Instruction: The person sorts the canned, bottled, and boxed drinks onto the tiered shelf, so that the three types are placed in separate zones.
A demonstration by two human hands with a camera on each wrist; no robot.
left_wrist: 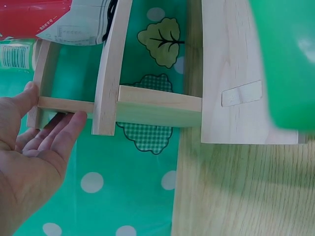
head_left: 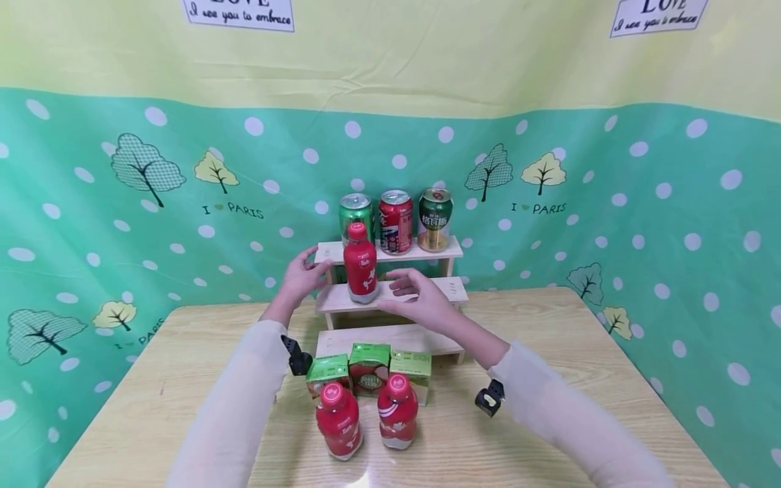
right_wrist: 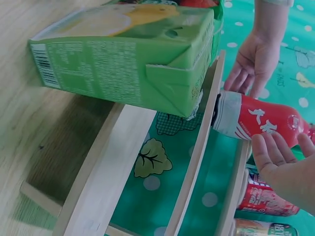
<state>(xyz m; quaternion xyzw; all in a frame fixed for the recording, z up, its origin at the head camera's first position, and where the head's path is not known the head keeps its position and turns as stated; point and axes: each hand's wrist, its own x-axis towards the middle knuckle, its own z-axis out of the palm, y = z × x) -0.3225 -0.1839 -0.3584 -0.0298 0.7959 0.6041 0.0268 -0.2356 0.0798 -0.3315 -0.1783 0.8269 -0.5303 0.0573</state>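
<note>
A red bottle (head_left: 361,266) with a red cap stands upright towards the left of the wooden stand's middle step (head_left: 448,289). My right hand (head_left: 421,301) is just right of this bottle, fingers loosely bent and holding nothing; in the right wrist view the fingers (right_wrist: 278,152) overlap the bottle (right_wrist: 261,118), so contact is unclear. At the stand's left end is my left hand (head_left: 303,274), thumb and fingers apart. In the left wrist view its thumb and fingers (left_wrist: 69,135) lie around the end of the top step; whether they touch it, I cannot tell.
A green can (head_left: 354,211), a red can (head_left: 396,222) and a green-gold can (head_left: 434,220) line the top step. In front of the low step (head_left: 378,337) stand three drink cartons (head_left: 369,369). Nearer are two red bottles (head_left: 339,423) (head_left: 398,413) on the wooden table (head_left: 549,407).
</note>
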